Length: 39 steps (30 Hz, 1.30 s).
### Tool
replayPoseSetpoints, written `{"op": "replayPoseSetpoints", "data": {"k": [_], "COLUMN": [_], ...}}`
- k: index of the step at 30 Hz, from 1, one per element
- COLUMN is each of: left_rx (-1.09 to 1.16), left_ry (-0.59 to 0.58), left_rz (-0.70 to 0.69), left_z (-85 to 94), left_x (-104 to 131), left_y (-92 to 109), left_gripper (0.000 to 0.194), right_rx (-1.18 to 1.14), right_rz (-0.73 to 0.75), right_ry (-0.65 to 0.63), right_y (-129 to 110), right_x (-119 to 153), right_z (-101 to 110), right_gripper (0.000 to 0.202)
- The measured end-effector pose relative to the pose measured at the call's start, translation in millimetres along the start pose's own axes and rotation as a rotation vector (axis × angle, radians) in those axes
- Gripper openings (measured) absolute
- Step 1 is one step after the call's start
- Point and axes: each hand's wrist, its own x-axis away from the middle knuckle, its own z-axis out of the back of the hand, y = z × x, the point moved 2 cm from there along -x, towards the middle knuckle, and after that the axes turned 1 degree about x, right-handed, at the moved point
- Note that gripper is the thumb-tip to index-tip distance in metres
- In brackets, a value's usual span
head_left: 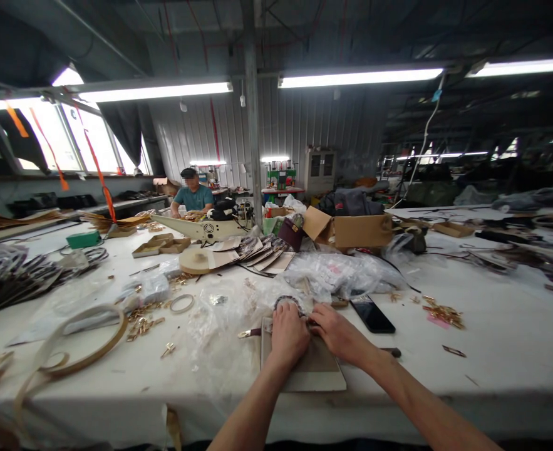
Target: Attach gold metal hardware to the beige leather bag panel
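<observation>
My left hand [288,335] and right hand [337,335] sit close together over a flat beige board [316,373] at the near edge of the white tabletop [492,351]. Both are curled down, fingers pinching a small dark patterned loop [288,302] that pokes out just beyond my left knuckles; how tightly each grips it I cannot tell. A gold-tipped tool [250,333] lies just left of the board, touching its corner. A black phone [372,315] rests face up just right of my right hand. Crumpled clear plastic bags [332,272] spread behind the board. Gold metal fittings [144,319] are scattered to the left, beside a tan strap loop [86,351], and more gold clips [443,313] lie to the right. Farther back I see fanned leather pieces [257,250], an open cardboard box [351,230] and a person in a teal shirt [194,197] seated at the far end
</observation>
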Motion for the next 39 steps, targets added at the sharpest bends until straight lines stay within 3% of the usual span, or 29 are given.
{"op": "replayPoseSetpoints", "data": {"k": [24, 36, 39], "left_rx": [-0.102, -0.073, -0.087], "left_ry": [0.040, 0.006, 0.012], "left_rz": [-0.046, -0.100, -0.103], "left_z": [2.7, -0.4, 1.1], "left_x": [4.8, 0.0, 1.1], "left_y": [4.5, 1.4, 2.1], "left_gripper": [0.016, 0.021, 0.022], "right_rx": [0.082, 0.167, 0.071], "right_rz": [0.066, 0.052, 0.017], "right_ry": [0.086, 0.036, 0.043], "right_y": [-2.8, -11.0, -7.5], "right_x": [4.1, 1.9, -2.7], "right_z": [-6.8, 0.2, 8.3], "right_gripper": [0.029, 0.021, 0.020]}}
